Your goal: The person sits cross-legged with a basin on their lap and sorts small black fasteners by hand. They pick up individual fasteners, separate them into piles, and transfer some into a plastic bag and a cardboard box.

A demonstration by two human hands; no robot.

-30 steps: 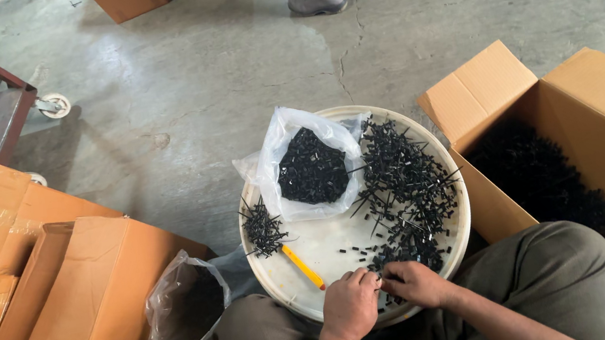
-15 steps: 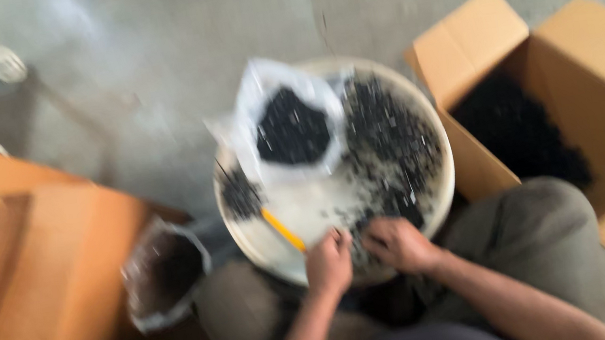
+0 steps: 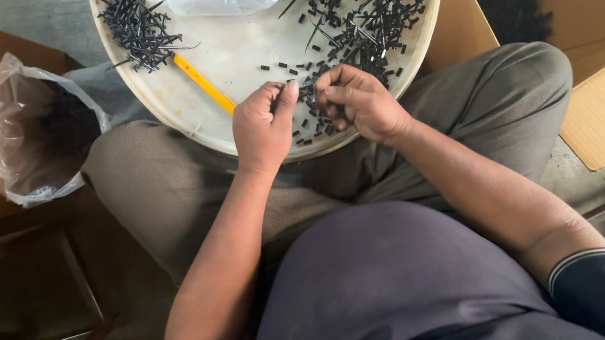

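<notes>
1. The left hand sits just left of centre frame, over the near rim of the round white tray. Its thumb and forefinger are pinched together at the tips, apparently on a small black piece, though the piece itself is too small to make out for certain
2. The right hand lies just right of it, fingers curled inward and closed. Whether they grip a part or only press against the loose ones I cannot tell
3. The two sets of fingertips face each other across a narrow gap at centre frame, nearly touching
4. The short black pieces lie scattered on the tray directly beneath and between the hands. The right hand is the nearer one to them
5. Above and to the right of the right hand, toward the top of the frame, lies the heap of thin black rods, their long axes pointing every way
6. A smaller bunch of rods lies at the upper left of the tray
7. A yellow stick lies on the tray, slanting from upper left down toward the left hand, ending just beside it
8. A clear plastic bag with dark contents sits at the left of the frame, and a cardboard box at the right
</notes>
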